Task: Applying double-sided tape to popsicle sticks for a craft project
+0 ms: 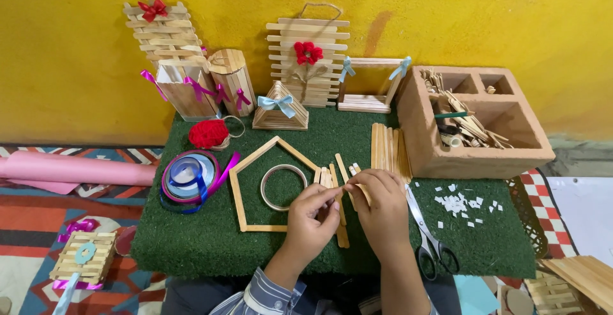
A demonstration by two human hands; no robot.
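My left hand (310,216) and my right hand (380,203) meet over a green turf mat (204,238), both pinching one thin wooden craft stick (338,190) between their fingertips. Several loose sticks (341,222) lie under and between the hands. Just left of my left hand lies a house-shaped stick frame (255,161) with a tape ring (283,187) inside it. A row of sticks (386,149) lies beyond my right hand.
Scissors (428,241) lie right of my right hand, near small white paper bits (456,203). A brown compartment box (476,123) holds sticks. Ribbon rolls (188,174), red yarn (208,134) and finished stick crafts (306,62) line the yellow wall. A pink paper roll (76,170) lies left.
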